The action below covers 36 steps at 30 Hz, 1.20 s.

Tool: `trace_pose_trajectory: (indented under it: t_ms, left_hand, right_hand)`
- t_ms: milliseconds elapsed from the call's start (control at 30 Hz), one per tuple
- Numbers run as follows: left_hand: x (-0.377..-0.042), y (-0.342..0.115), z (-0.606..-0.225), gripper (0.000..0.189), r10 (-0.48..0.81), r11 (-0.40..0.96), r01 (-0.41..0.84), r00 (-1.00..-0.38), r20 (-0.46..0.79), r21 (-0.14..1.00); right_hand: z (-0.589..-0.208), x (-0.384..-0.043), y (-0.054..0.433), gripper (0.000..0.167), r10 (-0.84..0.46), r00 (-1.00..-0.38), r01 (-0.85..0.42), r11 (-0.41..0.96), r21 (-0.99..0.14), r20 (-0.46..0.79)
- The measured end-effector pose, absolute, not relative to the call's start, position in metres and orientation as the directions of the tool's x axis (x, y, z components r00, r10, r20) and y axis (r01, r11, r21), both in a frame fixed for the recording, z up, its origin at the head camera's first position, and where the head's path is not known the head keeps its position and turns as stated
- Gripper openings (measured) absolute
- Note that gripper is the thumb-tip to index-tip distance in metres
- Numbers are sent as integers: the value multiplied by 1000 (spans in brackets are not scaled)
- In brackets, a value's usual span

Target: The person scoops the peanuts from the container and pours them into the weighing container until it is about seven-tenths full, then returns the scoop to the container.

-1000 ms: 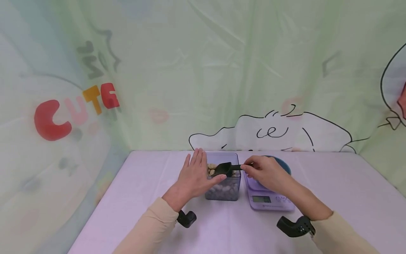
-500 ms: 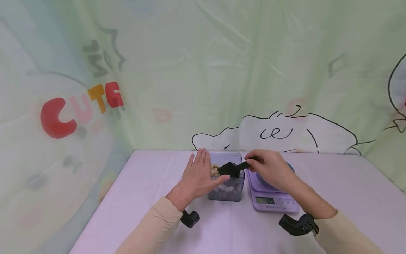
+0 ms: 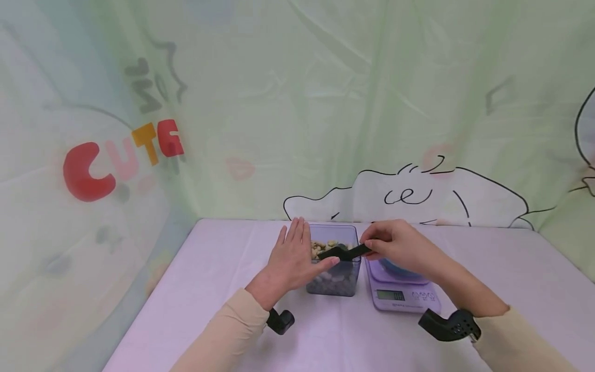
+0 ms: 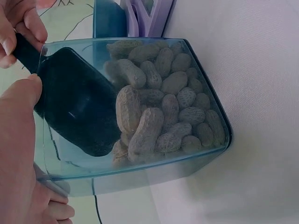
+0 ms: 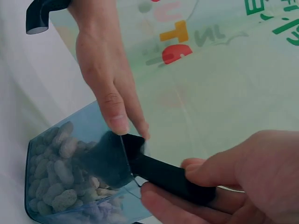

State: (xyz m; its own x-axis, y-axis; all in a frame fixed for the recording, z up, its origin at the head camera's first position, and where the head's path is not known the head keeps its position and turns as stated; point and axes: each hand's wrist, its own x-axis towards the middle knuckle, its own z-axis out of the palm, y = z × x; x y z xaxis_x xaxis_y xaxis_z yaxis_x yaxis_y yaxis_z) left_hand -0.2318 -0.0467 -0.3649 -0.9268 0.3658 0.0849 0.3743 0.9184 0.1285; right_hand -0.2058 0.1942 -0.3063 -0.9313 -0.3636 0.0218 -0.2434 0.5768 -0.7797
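A clear bluish container (image 3: pixel 332 281) full of unshelled peanuts (image 4: pixel 170 105) stands in front of me. Along its left side lies my left hand (image 3: pixel 290 261), fingers straight, with the thumb reaching over the front rim. My right hand (image 3: pixel 402 245) pinches the handle of a black scoop (image 4: pixel 77 102) at the container's right rim. The scoop's blade dips inside, beside the peanuts; through the wall in the left wrist view its tip is close to them. In the right wrist view my left thumb is right above the scoop (image 5: pixel 112 158).
Right of the container is a purple kitchen scale (image 3: pixel 404 299) with a small display. A blue bowl (image 3: pixel 397 270) on it is partly hidden by my right hand. A white cloth covers the table (image 3: pixel 325 336); a printed curtain (image 3: pixel 279 103) hangs behind.
The scoop's handle has gone from nearly level to slanted, and the blade has sunk lower behind the front wall. My left hand keeps its place on the container. The head view has shifted slightly.
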Motion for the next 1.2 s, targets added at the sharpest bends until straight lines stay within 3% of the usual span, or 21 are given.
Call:
trace_pose_trajectory:
  t_ms: [233, 500, 1000, 1200]
  left_hand:
    - [-232, -45, -364, 108, 366, 921, 375, -926, 93, 111]
    - [-232, -46, -364, 108, 362, 922, 371, -928, 88, 114]
    - [-232, -46, -363, 109, 368, 919, 374, -927, 69, 122]
    - [-233, -47, -364, 110, 371, 921, 375, -927, 61, 106]
  right_hand:
    - [-303, -202, 195, 12, -426, -904, -306, 573, -761, 42]
    - [-309, -195, 186, 12, -473, -868, -449, 615, -648, 152]
    - [-308, -200, 188, 22, -336, -932, -308, 531, -789, 138]
    - [-309, -203, 188, 23, -276, -946, -302, 550, -779, 172]
